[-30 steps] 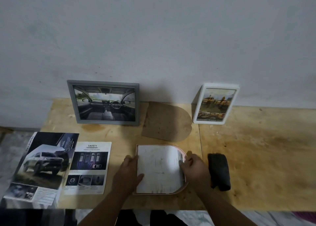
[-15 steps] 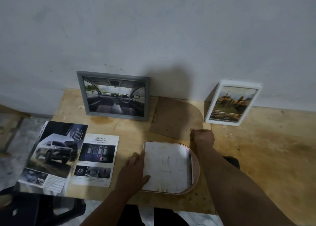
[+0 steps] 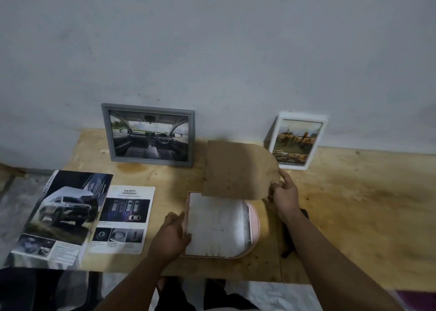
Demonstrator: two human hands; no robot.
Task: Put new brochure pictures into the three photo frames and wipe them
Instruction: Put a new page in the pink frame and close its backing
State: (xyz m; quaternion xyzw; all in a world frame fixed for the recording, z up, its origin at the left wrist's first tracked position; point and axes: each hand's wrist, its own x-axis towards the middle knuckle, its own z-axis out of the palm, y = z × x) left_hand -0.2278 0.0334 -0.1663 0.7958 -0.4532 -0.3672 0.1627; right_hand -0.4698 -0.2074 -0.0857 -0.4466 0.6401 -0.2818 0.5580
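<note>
A pink arch-shaped photo frame [image 3: 254,226] lies face down on the wooden table, with a white sheet [image 3: 217,226] lying in its back. My left hand [image 3: 171,235] rests on the frame's left edge, thumb on the sheet. My right hand [image 3: 284,196] pinches the right edge of the brown arch-shaped backing board [image 3: 236,171], which hovers tilted over the frame's far end. A grey frame [image 3: 148,135] with a car-interior picture and a white frame [image 3: 296,142] with a yellow-toned picture lean against the wall.
A car brochure [image 3: 61,216] overhangs the table's left front corner, with a "SAFETY" leaflet [image 3: 123,218] beside it. A black cloth [image 3: 289,242] lies under my right forearm, mostly hidden. Bare wooden table [image 3: 365,204] stretches to the right.
My right hand left the frame, reached back to the backing board, took hold of its edge and lifted it toward the frame. My left hand stayed on the frame.
</note>
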